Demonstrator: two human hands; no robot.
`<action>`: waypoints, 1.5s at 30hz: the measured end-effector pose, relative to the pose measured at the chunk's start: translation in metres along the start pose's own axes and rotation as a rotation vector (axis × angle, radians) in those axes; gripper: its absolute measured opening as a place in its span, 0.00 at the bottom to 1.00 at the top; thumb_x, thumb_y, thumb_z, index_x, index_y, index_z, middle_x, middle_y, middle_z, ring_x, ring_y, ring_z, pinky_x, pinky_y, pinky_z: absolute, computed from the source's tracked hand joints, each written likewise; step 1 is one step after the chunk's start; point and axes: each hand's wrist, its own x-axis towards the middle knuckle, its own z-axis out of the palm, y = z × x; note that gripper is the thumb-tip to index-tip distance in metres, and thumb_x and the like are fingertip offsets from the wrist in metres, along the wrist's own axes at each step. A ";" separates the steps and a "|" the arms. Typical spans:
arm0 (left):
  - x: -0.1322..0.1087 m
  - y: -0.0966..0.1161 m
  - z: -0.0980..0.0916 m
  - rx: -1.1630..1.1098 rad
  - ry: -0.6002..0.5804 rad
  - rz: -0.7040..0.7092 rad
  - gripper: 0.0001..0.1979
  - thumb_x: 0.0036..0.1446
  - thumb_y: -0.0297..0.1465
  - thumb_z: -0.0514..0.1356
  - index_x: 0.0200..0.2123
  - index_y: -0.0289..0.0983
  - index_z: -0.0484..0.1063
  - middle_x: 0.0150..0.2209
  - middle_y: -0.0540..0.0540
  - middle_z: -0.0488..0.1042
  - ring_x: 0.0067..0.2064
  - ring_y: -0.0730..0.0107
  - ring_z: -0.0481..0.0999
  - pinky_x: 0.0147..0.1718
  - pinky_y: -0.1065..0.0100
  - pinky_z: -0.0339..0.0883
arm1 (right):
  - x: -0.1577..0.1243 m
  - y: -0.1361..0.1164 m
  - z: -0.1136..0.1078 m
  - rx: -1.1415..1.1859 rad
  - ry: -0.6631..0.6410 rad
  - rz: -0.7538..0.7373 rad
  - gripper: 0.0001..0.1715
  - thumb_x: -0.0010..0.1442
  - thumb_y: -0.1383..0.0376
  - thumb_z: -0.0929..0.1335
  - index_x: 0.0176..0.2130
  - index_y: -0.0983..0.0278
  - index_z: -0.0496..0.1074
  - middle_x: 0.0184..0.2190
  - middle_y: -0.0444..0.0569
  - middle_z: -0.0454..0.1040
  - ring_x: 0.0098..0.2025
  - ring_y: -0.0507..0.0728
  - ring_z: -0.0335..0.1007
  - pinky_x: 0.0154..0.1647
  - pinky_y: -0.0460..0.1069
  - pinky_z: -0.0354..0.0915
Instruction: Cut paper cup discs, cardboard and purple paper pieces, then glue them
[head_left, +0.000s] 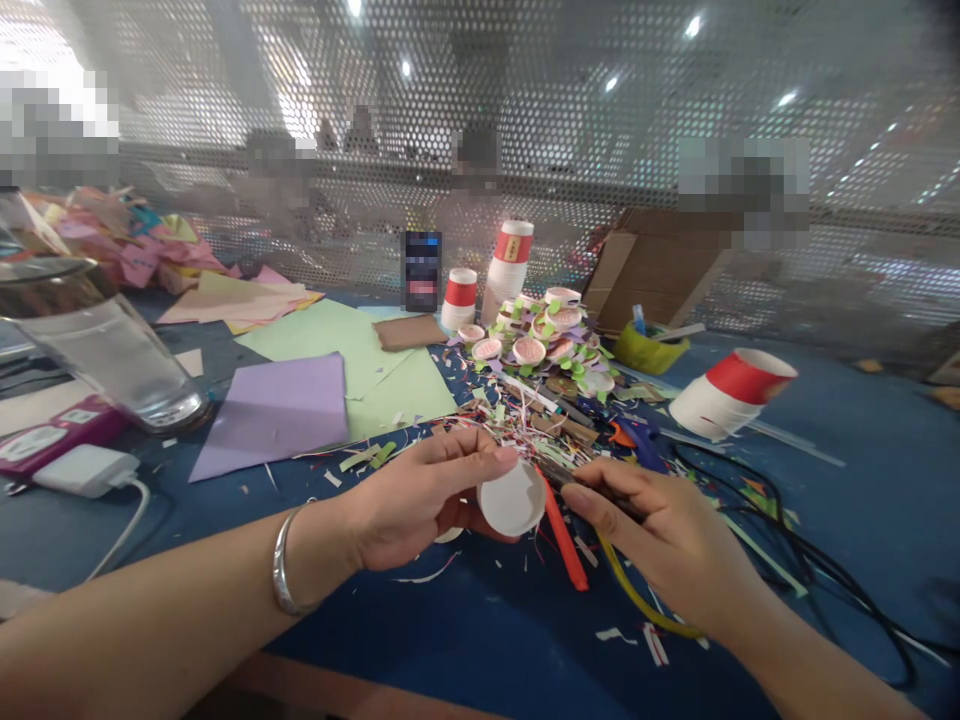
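Observation:
My left hand (420, 495) pinches a small white round paper cup bottom (513, 497) between thumb and fingers, just above the blue table (465, 640). A silver bangle sits on that wrist. My right hand (660, 525) is closed around a dark thin tool (559, 472) whose tip points at the disc's right edge. A red strip (564, 540) and a yellow strip (637, 595) lie under the right hand. Paper scraps are scattered all around both hands.
A pile of cut cup bottoms with green bits (547, 345) lies behind. Red-and-white paper cups (506, 262) stand at the back; another (731, 392) lies tipped at right. Purple (277, 410) and green paper sheets lie left, beside a glass jar (105, 345). Black cables (795, 545) run right.

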 end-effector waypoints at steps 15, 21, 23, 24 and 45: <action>-0.006 0.000 0.006 0.189 -0.046 0.168 0.18 0.61 0.42 0.66 0.31 0.37 0.62 0.29 0.50 0.72 0.31 0.77 0.71 0.29 0.73 0.57 | -0.002 0.001 -0.001 -0.093 -0.016 -0.059 0.22 0.69 0.51 0.65 0.29 0.60 0.70 0.22 0.40 0.66 0.25 0.51 0.61 0.25 0.46 0.58; -0.006 -0.002 0.006 0.215 -0.086 0.207 0.17 0.62 0.38 0.65 0.32 0.38 0.60 0.30 0.52 0.68 0.32 0.77 0.68 0.32 0.71 0.56 | -0.002 -0.001 0.000 -0.092 -0.016 -0.060 0.24 0.70 0.49 0.63 0.29 0.61 0.70 0.22 0.40 0.65 0.24 0.51 0.59 0.25 0.47 0.56; -0.006 -0.002 0.007 0.225 -0.096 0.219 0.17 0.62 0.38 0.66 0.32 0.38 0.60 0.31 0.53 0.67 0.33 0.77 0.67 0.33 0.71 0.57 | -0.002 -0.002 0.001 -0.075 -0.014 -0.059 0.25 0.70 0.49 0.63 0.28 0.61 0.70 0.21 0.40 0.65 0.24 0.51 0.59 0.25 0.46 0.56; -0.007 -0.002 0.007 0.232 -0.102 0.228 0.17 0.61 0.38 0.66 0.32 0.38 0.60 0.31 0.53 0.66 0.33 0.77 0.67 0.34 0.70 0.57 | -0.002 -0.003 0.001 -0.068 -0.016 -0.060 0.25 0.70 0.49 0.63 0.28 0.61 0.70 0.21 0.40 0.65 0.24 0.50 0.60 0.25 0.46 0.56; -0.007 0.000 0.008 0.228 -0.086 0.224 0.21 0.52 0.33 0.73 0.28 0.36 0.60 0.27 0.53 0.70 0.29 0.80 0.70 0.28 0.75 0.62 | -0.005 -0.007 -0.001 -0.061 -0.011 -0.094 0.25 0.70 0.52 0.65 0.25 0.62 0.69 0.20 0.40 0.65 0.23 0.49 0.58 0.24 0.45 0.55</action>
